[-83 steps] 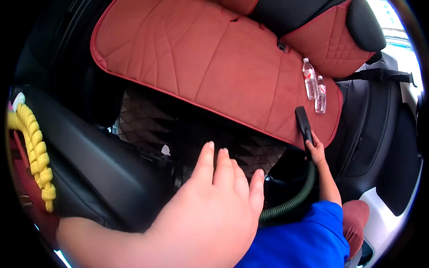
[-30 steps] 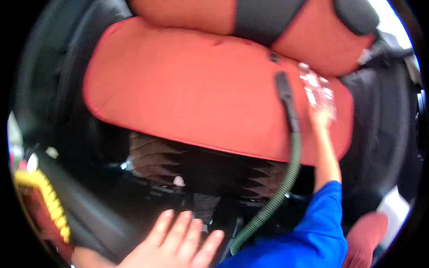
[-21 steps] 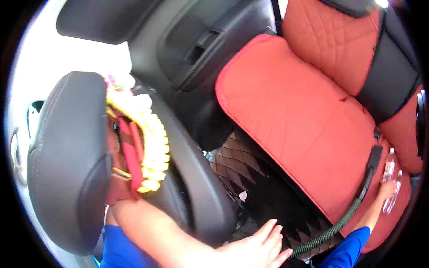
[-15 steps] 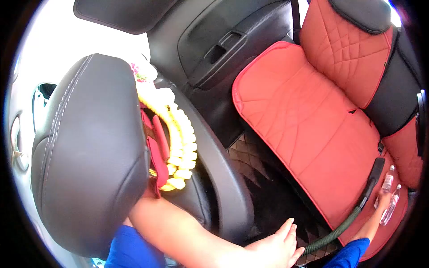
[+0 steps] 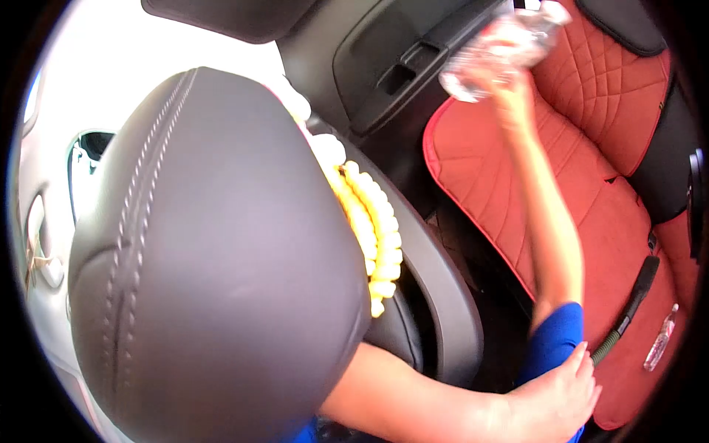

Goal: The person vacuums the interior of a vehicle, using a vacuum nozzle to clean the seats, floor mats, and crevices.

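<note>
My right hand (image 5: pixel 509 83) is raised over the far part of the red rear seat (image 5: pixel 480 166), closed on a clear plastic bottle (image 5: pixel 473 66) that is blurred by motion. The door panel is behind the bottle. Low in the view, my left hand (image 5: pixel 554 402) has its fingers stretched out and holds nothing, overlapping my blue right sleeve (image 5: pixel 554 340). Close to its fingertips runs a green ribbed hose with a black nozzle (image 5: pixel 641 284), which lies on the seat. A second clear bottle (image 5: pixel 661 337) lies on the seat at the right.
A large black headrest (image 5: pixel 214 251) fills the left side, above my left forearm. A yellow garland (image 5: pixel 380 229) hangs beside it. The grey door panel (image 5: pixel 354 74) stands behind. A dark front seat side (image 5: pixel 450 317) borders the footwell.
My right hand has lifted one bottle from the right of the seat, up and left toward the door. My left hand has shifted right and the view has moved.
</note>
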The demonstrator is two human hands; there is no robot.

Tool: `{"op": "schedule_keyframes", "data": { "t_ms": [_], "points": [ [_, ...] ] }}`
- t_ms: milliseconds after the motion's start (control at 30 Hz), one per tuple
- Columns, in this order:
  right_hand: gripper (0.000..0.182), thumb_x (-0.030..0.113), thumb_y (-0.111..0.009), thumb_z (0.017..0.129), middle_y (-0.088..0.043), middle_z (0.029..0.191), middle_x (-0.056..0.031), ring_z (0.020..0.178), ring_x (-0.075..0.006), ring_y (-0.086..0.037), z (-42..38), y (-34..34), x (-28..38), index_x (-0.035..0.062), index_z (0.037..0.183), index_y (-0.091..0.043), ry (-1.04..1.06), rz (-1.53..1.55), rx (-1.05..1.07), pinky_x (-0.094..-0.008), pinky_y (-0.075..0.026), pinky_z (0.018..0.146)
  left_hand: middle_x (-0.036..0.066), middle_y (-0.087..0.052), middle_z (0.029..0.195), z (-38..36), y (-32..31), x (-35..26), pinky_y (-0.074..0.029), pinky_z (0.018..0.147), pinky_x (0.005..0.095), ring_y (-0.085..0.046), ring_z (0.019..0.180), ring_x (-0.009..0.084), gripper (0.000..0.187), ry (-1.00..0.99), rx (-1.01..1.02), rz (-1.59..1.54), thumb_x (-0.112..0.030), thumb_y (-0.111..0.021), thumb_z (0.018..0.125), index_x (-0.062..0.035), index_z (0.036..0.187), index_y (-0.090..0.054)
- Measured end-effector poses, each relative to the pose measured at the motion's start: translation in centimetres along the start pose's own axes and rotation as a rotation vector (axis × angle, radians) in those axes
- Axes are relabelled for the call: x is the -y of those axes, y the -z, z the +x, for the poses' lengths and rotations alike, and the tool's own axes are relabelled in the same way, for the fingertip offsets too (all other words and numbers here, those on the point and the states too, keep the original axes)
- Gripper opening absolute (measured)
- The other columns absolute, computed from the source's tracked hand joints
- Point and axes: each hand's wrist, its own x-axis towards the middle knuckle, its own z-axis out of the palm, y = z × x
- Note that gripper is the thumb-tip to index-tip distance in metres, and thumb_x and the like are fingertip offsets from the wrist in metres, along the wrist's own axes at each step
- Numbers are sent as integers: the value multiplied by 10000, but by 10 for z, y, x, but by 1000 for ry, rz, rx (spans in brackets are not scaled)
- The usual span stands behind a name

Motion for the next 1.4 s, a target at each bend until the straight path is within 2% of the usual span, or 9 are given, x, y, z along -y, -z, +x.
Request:
{"op": "schedule_keyframes", "data": {
  "t_ms": [133, 333, 533, 700, 867, 967, 1100, 1300, 1400],
  "points": [
    [663, 221, -857, 693, -628, 1157, -204, 1072, -386, -620, 1, -77, -57, 42, 1194, -462, 31, -580, -21, -437, -482, 913, 160, -682, 909, 0, -1, -1, -457, 930, 564, -641, 908, 329, 353, 4, -44, -89, -224, -528, 860, 55, 1037, -653],
    [673, 226, -828, 722, -623, 1154, -191, 998, -395, -631, 11, -98, -71, 30, 1257, -470, 83, -880, 173, -456, -485, 860, 206, -685, 985, -2, -1, -4, -425, 973, 614, -641, 983, 374, 410, -19, 53, -166, -216, -512, 877, 80, 1138, -622],
    [659, 176, -784, 786, -616, 1181, -246, 1088, -416, -606, 18, -79, -95, 95, 1322, -410, -1, -610, 250, -442, -501, 904, 228, -682, 1021, -7, 2, -6, -410, 993, 623, -640, 1017, 394, 434, -55, 40, -162, -215, -504, 884, 78, 1190, -601],
    [572, 266, -765, 797, -666, 1126, -121, 1061, -288, -656, 30, -87, -83, 54, 1233, -462, -112, -1243, 446, -620, -233, 1121, 229, -680, 1025, -4, 0, -9, -407, 994, 625, -640, 1009, 399, 442, -15, 74, -207, -227, -500, 886, 80, 1189, -599],
    [705, 217, -765, 787, -584, 1289, -144, 1139, -297, -617, 9, -78, -98, 34, 1356, -390, -13, -1246, 468, -582, -155, 1171, 238, -664, 1086, -8, 13, -2, -389, 1014, 611, -617, 1065, 412, 463, -69, 128, -168, -235, -485, 899, 73, 1231, -579],
    [883, 66, -704, 804, -268, 1557, -171, 1397, -336, -376, -7, -70, -103, 41, 1515, -181, 198, -936, 255, -591, -139, 1175, 199, -675, 959, -6, 26, 8, -449, 984, 541, -648, 944, 338, 437, -52, 80, -211, -208, -503, 856, 80, 1164, -617],
    [800, -46, -616, 812, -302, 1543, -155, 1480, -359, -180, -42, -43, -92, 39, 1502, -220, 183, -859, 178, -567, -196, 1170, 217, -665, 995, -7, 25, 5, -420, 1007, 564, -629, 1001, 373, 463, -66, 179, -163, -213, -493, 869, 79, 1213, -596],
    [737, -43, -595, 818, -336, 1528, -160, 1466, -354, -234, -102, 39, -50, 47, 1484, -292, 218, -922, 200, -524, -214, 1175, 247, -649, 1131, -13, 11, -2, -369, 1036, 596, -596, 1112, 420, 484, -17, 265, -135, -239, -478, 907, 65, 1276, -556],
    [677, -41, -592, 819, -377, 1499, -177, 1457, -360, -254, -146, 128, -4, 44, 1452, -366, 183, -983, 34, -471, -234, 1181, 260, -611, 1202, -10, 18, -2, -320, 1087, 581, -544, 1198, 416, 489, 8, 572, 2, -202, -482, 894, 23, 1326, -533]
  ]
}}
